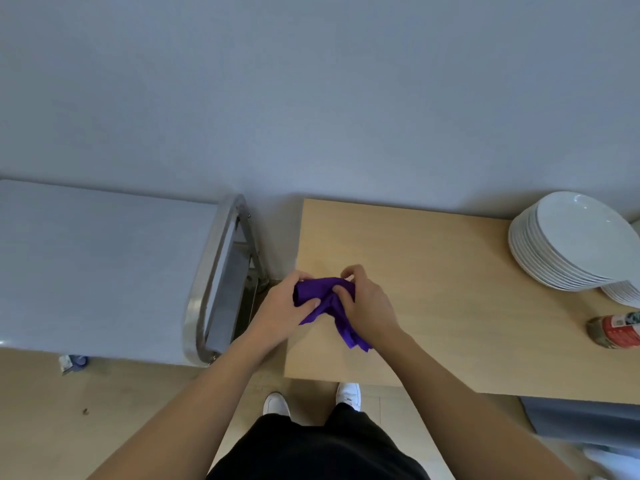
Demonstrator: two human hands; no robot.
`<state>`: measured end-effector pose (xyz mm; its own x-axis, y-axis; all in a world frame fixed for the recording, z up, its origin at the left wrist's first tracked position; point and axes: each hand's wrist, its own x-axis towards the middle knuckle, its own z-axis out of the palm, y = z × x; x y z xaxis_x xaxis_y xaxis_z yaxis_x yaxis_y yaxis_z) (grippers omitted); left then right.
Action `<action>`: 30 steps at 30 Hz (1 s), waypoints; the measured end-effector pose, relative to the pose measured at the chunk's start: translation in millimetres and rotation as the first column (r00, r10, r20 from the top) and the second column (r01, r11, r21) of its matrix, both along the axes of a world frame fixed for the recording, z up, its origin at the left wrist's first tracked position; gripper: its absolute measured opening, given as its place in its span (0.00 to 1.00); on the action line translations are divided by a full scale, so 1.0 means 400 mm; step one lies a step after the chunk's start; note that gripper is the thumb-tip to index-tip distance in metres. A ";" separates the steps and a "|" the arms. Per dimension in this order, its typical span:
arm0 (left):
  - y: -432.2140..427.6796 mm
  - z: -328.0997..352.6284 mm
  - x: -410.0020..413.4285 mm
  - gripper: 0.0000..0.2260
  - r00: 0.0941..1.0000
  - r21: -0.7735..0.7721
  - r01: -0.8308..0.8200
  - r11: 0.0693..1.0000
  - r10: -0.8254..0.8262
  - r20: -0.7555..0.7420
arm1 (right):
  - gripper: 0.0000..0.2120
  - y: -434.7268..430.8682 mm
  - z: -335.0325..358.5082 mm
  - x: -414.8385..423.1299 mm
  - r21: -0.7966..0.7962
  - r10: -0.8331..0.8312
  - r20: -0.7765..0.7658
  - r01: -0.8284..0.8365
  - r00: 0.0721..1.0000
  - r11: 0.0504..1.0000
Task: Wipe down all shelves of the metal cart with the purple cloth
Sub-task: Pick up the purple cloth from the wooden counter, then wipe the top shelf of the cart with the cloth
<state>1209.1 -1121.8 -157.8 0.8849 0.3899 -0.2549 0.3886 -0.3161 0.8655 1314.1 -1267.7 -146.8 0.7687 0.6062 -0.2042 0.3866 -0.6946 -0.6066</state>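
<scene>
Left hand (284, 308) and right hand (367, 306) are seen closed around a bunched purple cloth (323, 296), which is held between them over the left end of a light wooden table (433, 271). The cloth's bulk is gripped by the left hand, thumb laid across its near side. The right end is pinched by the curled fingers of the right hand, and a loose tail of fabric is left hanging below that wrist. Whether the tail touches the tabletop cannot be told.

Just beside the table, on the left, the metal cart (104, 271) is parked against a pale wall (311, 98). Only its flat top shelf is shown in full. A lower level is glimpsed through the gap behind the cart's looped tubular handle (207, 282), which faces the table. One caster (74, 362) is visible under the near edge of the cart, on the beige floor (104, 410).

At the far right of the table, a tall stack of white plates (575, 244) is set near the wall, with the edge of a second, smaller stack (623, 294) just in front of it. A red-labelled jar (614, 330) is laid on its side near the frame's right edge, well apart from the hands.

Black shorts (311, 452) and two white shoes (276, 403) are seen below, at the table's near edge.
</scene>
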 end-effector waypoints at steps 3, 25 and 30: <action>0.041 0.016 -0.060 0.16 0.993 0.003 -0.116 0.993 0.116 0.037 | 0.06 0.064 0.016 -0.040 0.075 0.092 0.021 -0.093 0.996 0.993; 0.105 0.022 -0.488 0.28 0.519 0.065 -0.853 0.517 0.855 0.010 | 0.14 0.359 0.016 -0.341 0.294 0.758 -0.126 -0.706 0.640 0.644; 0.125 0.044 -0.595 0.08 0.527 0.053 -0.848 0.528 0.849 -0.029 | 0.15 0.434 0.026 -0.452 0.324 0.800 -0.174 -0.734 0.574 0.597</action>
<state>971.3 -1071.8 -140.3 0.1205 0.9584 -0.2589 0.5250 0.1598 0.8360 1133.3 -1094.3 -136.5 -0.0778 0.9888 -0.1273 0.5120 -0.0699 -0.8562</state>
